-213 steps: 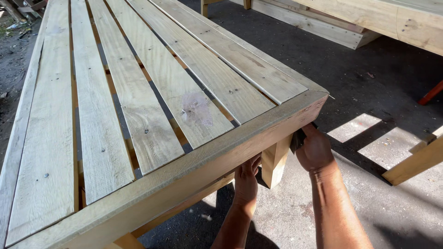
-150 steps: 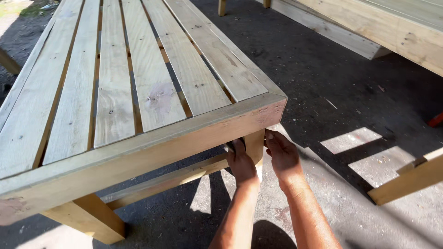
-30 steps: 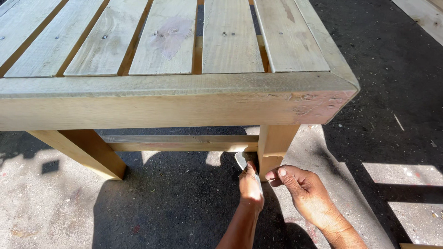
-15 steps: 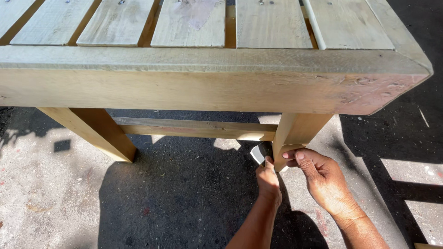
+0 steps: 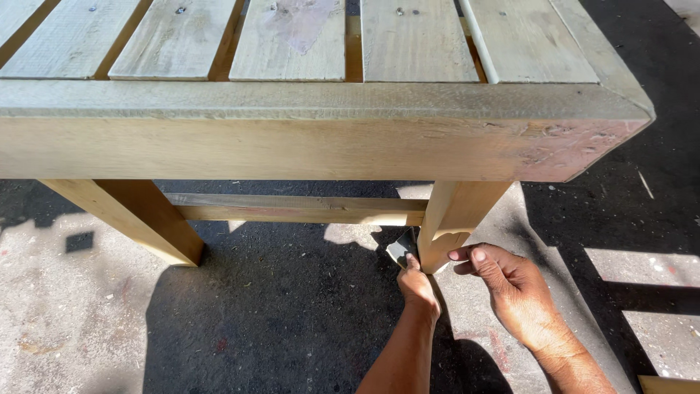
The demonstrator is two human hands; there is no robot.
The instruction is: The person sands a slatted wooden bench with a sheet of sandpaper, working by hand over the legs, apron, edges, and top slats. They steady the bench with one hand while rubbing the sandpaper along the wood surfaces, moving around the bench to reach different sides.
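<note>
- Since half a second ago, the view has edged nearer and the dark sanding pad (image 5: pixel 402 250) has slid slightly down the leg's near-left face, which suggests rubbing is under way.
- Far left, another leg (image 5: pixel 138 219) of the slatted wooden bench (image 5: pixel 321 146) meets a low rail (image 5: pixel 292 209).
- Left hand (image 5: pixel 418 286) pinches the pad against the near-right leg (image 5: pixel 456 219).
- Right hand (image 5: pixel 510 288), half curled and holding nothing, touches the leg's foot with its fingertips (image 5: pixel 467 255).
- Sunlit concrete floor (image 5: pixel 656 292) lies right.
</note>
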